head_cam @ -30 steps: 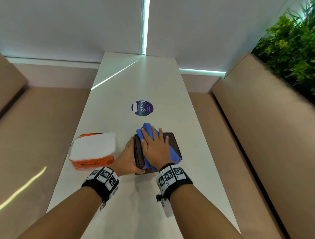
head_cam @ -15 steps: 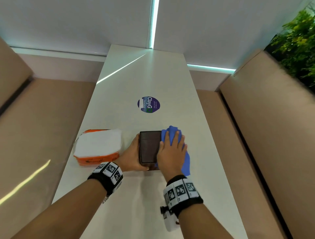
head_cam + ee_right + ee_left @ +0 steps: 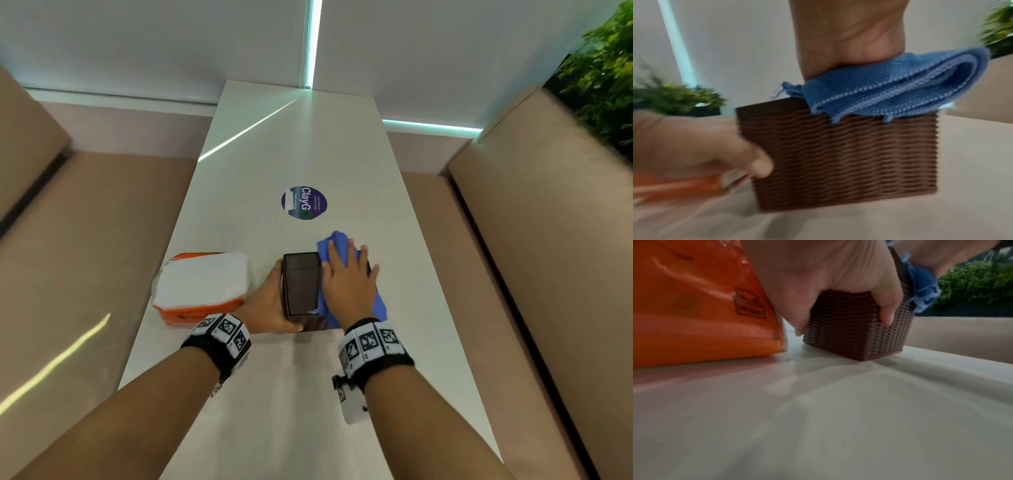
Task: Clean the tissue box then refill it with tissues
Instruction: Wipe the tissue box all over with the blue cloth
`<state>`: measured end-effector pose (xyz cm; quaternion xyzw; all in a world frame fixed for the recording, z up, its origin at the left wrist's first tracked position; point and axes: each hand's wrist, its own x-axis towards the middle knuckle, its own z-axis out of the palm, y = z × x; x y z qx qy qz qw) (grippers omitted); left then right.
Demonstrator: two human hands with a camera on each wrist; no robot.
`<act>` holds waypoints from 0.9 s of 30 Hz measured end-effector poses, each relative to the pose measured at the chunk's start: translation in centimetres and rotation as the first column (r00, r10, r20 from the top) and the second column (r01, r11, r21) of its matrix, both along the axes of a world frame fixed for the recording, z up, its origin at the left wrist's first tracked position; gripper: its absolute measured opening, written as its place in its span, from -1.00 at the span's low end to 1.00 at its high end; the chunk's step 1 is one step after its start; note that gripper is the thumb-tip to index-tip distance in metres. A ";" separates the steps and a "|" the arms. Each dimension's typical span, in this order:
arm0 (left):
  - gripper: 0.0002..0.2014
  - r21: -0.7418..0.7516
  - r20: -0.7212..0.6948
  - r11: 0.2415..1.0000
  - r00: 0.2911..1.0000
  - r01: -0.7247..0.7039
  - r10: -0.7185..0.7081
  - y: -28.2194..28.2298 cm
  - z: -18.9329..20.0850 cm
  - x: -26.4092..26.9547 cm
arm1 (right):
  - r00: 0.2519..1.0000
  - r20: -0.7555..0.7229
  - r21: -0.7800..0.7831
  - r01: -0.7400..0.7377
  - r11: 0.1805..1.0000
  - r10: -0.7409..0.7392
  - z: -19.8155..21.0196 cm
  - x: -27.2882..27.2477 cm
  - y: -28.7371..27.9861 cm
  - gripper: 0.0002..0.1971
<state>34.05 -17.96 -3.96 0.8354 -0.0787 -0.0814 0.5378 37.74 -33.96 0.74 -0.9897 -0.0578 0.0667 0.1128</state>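
A dark brown woven tissue box (image 3: 303, 287) (image 3: 855, 331) (image 3: 849, 155) stands on the white table (image 3: 294, 394). My left hand (image 3: 270, 305) (image 3: 838, 277) grips the box's left end, thumb on the near side. With straight fingers, my right hand (image 3: 347, 277) (image 3: 849, 32) presses a folded blue cloth (image 3: 337, 245) (image 3: 890, 91) flat on the right half of the lid. To the left lies an orange pack of white tissues (image 3: 203, 286) (image 3: 694, 305), close to my left hand.
A round purple sticker (image 3: 304, 202) sits on the table beyond the box. Beige bench seats (image 3: 85, 257) flank the table on both sides. Green plants (image 3: 603, 68) stand at the upper right. The table's near part (image 3: 291, 428) holds only my forearms.
My right hand slid the blue cloth from the lid's left part to its right, then slightly back left. The left hand keeps its grip on the box.
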 end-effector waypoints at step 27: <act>0.21 0.045 0.006 0.995 0.995 0.094 -0.095 1.5 -1.1 2.6 | 0.935 -0.288 -0.224 0.143 0.964 -0.206 -5.7 -3.4 -10.1 -0.39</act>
